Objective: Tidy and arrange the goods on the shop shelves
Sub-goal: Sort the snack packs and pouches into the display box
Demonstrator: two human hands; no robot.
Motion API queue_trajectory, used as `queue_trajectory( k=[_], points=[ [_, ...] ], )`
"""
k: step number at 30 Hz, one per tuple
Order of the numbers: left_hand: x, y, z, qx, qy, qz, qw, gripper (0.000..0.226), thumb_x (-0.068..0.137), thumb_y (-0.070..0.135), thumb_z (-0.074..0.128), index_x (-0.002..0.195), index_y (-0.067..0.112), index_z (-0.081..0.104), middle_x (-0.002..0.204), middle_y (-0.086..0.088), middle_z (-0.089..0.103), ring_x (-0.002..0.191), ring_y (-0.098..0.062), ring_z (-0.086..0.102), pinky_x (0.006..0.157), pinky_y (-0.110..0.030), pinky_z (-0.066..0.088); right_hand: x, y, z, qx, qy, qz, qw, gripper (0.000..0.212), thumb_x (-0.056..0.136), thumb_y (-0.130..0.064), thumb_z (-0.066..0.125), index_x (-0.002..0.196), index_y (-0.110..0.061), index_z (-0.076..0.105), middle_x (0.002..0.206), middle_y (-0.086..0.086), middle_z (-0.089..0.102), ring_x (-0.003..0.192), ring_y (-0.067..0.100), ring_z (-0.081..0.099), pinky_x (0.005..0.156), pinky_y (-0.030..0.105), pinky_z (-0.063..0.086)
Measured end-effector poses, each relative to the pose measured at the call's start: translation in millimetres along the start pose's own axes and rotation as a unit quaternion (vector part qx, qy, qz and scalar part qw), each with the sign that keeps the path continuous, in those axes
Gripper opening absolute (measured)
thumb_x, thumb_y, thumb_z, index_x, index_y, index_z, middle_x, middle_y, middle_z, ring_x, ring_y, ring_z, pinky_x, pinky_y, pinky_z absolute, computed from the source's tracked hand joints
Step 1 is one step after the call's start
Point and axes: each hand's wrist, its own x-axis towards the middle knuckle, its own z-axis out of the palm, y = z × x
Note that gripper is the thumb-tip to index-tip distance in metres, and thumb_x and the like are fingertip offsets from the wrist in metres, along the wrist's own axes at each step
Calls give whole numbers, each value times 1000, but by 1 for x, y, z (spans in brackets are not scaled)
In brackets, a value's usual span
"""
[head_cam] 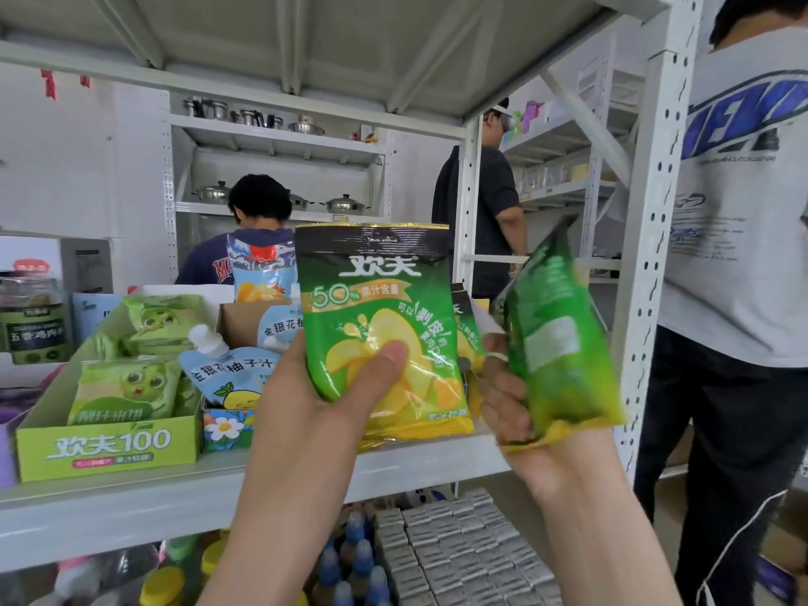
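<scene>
White metal shelving (306, 59) fills the room. A person in a grey shirt (739, 220) stands just beside its right upright (656, 264) and closes off that side. On the shelf board (131, 496) before me, a green display box (105, 452) sits at the left with juice pouches (227, 369) beside it; bare board runs along the front edge. Above the board my left hand (306, 400) grips a green sweet packet (380, 299) upright, long axis vertical, printed face toward me, thumb across its front. My right hand (520, 413) clamps a second green packet (559, 352) by its bottom seam, also on end, back toward me and blurred.
</scene>
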Motion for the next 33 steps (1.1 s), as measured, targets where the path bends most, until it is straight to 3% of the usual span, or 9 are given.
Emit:
queue_trajectory(
  k=[2,5,8,14,17,22,26,29,33],
  points=[
    [-1,-2,0,18,-6,4,1000,26,81,37,75,105,29,69,89,20,76,78,5,70,58,-4,47,-2,-6,8,-136,112,-135,975,45,106,-24,50,63,-10,44,59,4,34,46,18,30,44,20,26],
    [-3,-4,4,39,-12,7,999,24,85,47,68,105,34,68,93,26,74,84,9,68,67,-12,49,-16,-8,27,-329,174,-311,874,53,109,-31,47,62,-9,33,52,-9,33,52,11,28,49,27,23],
    [-11,-1,13,50,-14,-9,999,14,93,56,49,92,47,58,80,55,55,78,35,50,63,6,37,-21,0,33,-418,221,-398,786,46,109,-29,45,66,-15,39,50,-5,38,51,10,36,47,21,29],
    [-21,6,17,87,-47,-28,995,31,79,76,27,79,50,43,63,59,43,66,41,38,63,8,29,-19,14,38,-483,304,-419,706,33,108,-33,41,82,-15,48,56,-12,36,50,6,35,47,20,18],
    [-20,8,15,70,-112,-34,991,31,77,74,42,91,48,50,74,57,52,74,37,48,62,7,35,-18,16,39,-520,324,-409,676,33,108,-36,38,83,-15,44,57,-10,35,51,16,32,48,29,14],
    [-15,-2,14,48,-140,-34,988,53,71,48,83,118,37,60,104,18,75,92,-1,72,72,-26,55,-17,20,40,-525,284,-388,702,37,108,-37,39,78,-15,44,57,-8,40,51,10,36,48,30,20],
    [-9,1,8,2,-85,-39,996,34,75,37,78,108,34,68,95,14,78,84,-3,73,56,-16,55,-18,12,37,-419,175,-402,795,42,110,-35,37,70,-23,42,58,-7,45,54,13,40,52,31,29],
    [0,7,-6,-7,-39,-37,999,33,73,40,77,105,34,69,93,16,78,82,3,72,67,-18,51,-10,0,23,-441,194,-389,786,37,110,-36,37,85,-18,57,67,-5,57,65,13,52,59,39,40],
    [23,3,-33,44,-23,-14,999,49,81,48,80,125,33,64,115,9,75,104,-10,73,86,-33,53,23,-8,-4,-506,213,-319,772,15,105,-20,47,100,-20,62,78,-12,62,73,2,55,58,15,34]
  ],
)
